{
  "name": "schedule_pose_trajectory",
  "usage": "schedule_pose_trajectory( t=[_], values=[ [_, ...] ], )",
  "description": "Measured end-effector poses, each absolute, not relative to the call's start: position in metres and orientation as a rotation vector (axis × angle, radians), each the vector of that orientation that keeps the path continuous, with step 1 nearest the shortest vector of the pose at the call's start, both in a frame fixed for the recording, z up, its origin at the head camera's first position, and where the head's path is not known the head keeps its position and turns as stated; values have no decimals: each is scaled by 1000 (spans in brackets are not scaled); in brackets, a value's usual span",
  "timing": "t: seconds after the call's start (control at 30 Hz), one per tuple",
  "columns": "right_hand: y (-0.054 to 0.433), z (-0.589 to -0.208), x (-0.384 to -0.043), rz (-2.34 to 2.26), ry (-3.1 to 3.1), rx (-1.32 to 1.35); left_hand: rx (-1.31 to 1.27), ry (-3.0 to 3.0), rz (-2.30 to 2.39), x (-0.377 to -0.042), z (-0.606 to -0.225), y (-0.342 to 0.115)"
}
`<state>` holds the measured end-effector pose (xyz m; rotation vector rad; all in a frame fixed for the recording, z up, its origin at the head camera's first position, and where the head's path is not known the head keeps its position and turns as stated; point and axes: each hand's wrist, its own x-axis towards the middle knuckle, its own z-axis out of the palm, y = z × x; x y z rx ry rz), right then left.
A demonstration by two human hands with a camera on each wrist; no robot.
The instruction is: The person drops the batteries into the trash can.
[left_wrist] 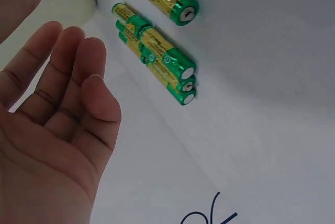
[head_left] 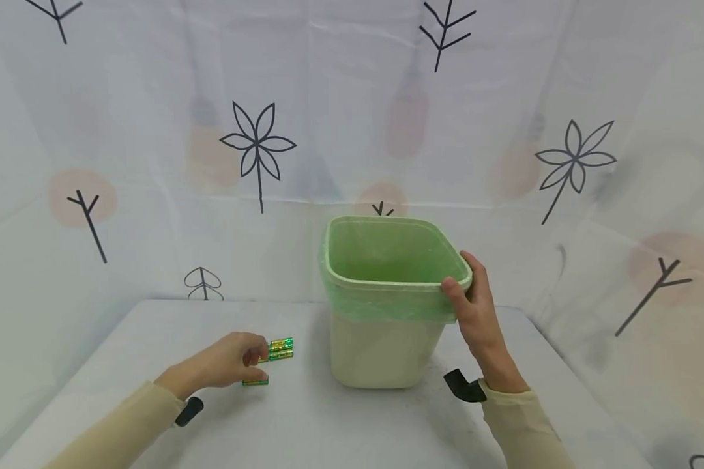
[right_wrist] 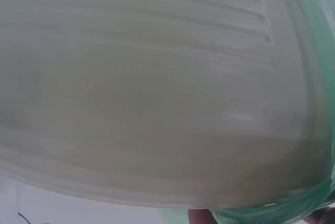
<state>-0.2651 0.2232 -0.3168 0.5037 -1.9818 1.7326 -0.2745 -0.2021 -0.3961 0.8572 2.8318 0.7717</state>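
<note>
Hovering lower left by likely stiff, slick batteries (head_left: 281, 345), best pinched mid-barrel, the left hand (head_left: 230, 359) is loose-fingered; right hand (head_left: 478, 314) grips bin (head_left: 381, 348)

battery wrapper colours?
The batteries are gold with green ends, clearest in the left wrist view.

Head view looks forward and down, sharing green-and-gold cylindrical batteries (left_wrist: 163, 48) with the close left-wrist view, the tapered cream plastic bin (head_left: 381, 352) with the tighter right-wrist one!

Diffuse light, soft shadows (wrist views dimmer)
</note>
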Motion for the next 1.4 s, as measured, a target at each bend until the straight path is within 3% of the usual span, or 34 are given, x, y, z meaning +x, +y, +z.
schedule_pose_trajectory(
  t=[0.23,0.5,1.4],
  values=[
    [224,-317,-266,1730,-1986,490,759,2790,760,-273,-409,-204],
    [224,-317,-264,1727,-1992,499,831,2805,688,-278,-422,-203],
    [224,-317,-266,1736,-1984,504,739,2679,761,-280,-430,-199]
  ],
)
